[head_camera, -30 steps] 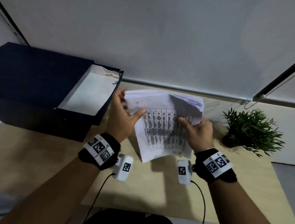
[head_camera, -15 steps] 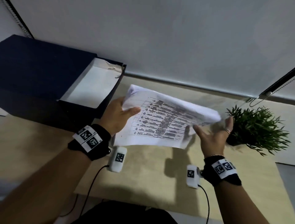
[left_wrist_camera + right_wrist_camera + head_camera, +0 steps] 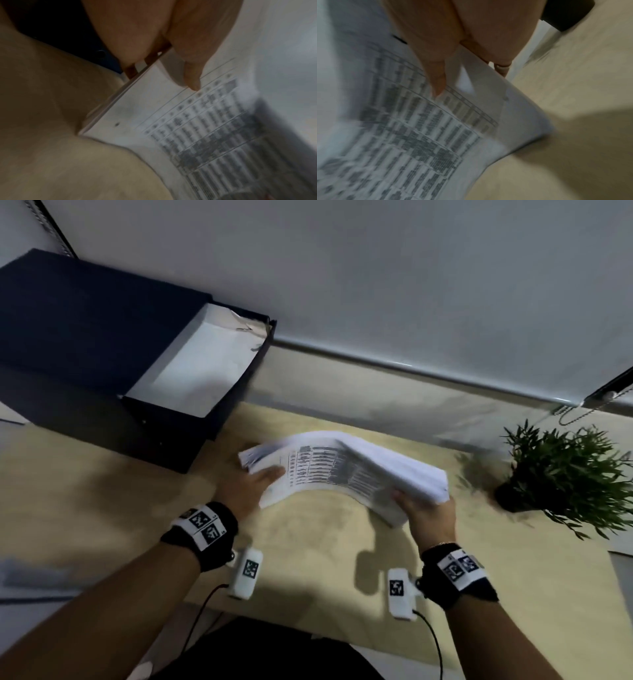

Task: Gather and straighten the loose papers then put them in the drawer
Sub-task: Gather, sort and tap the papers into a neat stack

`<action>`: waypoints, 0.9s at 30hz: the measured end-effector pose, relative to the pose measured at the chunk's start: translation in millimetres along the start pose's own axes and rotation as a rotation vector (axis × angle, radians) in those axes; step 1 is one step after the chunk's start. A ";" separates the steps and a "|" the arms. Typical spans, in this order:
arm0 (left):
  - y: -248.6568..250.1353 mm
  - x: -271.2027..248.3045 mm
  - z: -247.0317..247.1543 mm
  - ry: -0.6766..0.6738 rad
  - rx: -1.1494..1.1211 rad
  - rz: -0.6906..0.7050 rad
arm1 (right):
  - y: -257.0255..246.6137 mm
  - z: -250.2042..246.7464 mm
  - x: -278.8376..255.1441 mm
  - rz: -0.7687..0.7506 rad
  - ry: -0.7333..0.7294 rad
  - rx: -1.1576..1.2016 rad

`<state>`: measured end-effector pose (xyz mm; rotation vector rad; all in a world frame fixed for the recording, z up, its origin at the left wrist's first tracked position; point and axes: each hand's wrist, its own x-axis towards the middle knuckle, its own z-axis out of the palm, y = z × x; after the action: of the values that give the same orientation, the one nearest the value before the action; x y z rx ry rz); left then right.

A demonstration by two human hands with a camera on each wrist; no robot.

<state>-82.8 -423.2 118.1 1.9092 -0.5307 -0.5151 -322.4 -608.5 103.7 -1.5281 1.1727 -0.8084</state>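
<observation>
Nearest, left hand and right hand, each gripping one end of the papers, thumb on top and fingers beneath. Stack bowed upward in the middle, held just above the desk, printed table facing up. Farther left, drawer pulled open from a dark cabinet, white inside. Far right, plant. Behind, a pale wall.
</observation>
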 end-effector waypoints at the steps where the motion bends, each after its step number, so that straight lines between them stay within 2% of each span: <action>1: -3.9 -1.9 2.4 -0.016 -0.051 -0.001 | -1.6 2.4 -3.4 0.003 -0.021 0.044; 7: 1.7 -0.6 -5.1 0.108 -0.079 -0.012 | -4.1 4.4 4.2 0.015 -0.015 0.111; 9: 11.9 3.0 -10.3 0.129 -0.012 0.036 | -12.2 1.0 6.6 -0.023 -0.044 0.090; 10: 19.8 4.6 -11.7 0.141 0.040 0.108 | -18.1 -1.3 7.6 -0.060 -0.059 0.080; 12: 41.3 7.2 -11.3 0.153 0.257 0.384 | -34.0 -6.1 11.5 -0.153 -0.096 0.030; 14: 70.2 8.1 -2.9 0.074 0.595 0.649 | -54.5 -10.4 16.5 -0.289 -0.156 -0.083; 15: 84.0 8.8 4.2 0.001 0.689 0.691 | -65.3 -10.8 19.1 -0.367 -0.185 -0.137; 17: 106.7 9.4 19.0 -0.109 0.741 0.689 | -86.9 -7.6 23.3 -0.535 -0.216 -0.241; 19: 119.0 13.4 26.3 -0.164 0.720 0.687 | -111.5 1.0 21.4 -0.632 -0.219 -0.274; 21: 122.7 19.3 25.1 -0.164 0.662 0.662 | -122.6 5.4 19.8 -0.711 -0.109 -0.285; 22: 123.3 21.0 21.0 -0.134 0.610 0.634 | -119.5 4.4 20.3 -0.729 0.010 -0.340; 24: 118.7 26.3 10.0 -0.090 0.436 0.530 | -101.2 -1.2 25.0 -0.622 0.227 -0.400; 25: 114.7 29.1 4.3 -0.116 0.306 0.445 | -91.3 -3.1 27.3 -0.500 0.223 -0.328; 27: 103.5 32.6 -4.1 -0.185 0.036 0.272 | -76.6 -0.3 29.1 -0.260 0.023 0.014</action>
<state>-67.4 -476.3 211.6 1.7960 -0.9111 -0.5083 -292.5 -634.5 175.5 -1.6853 0.9944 -1.0058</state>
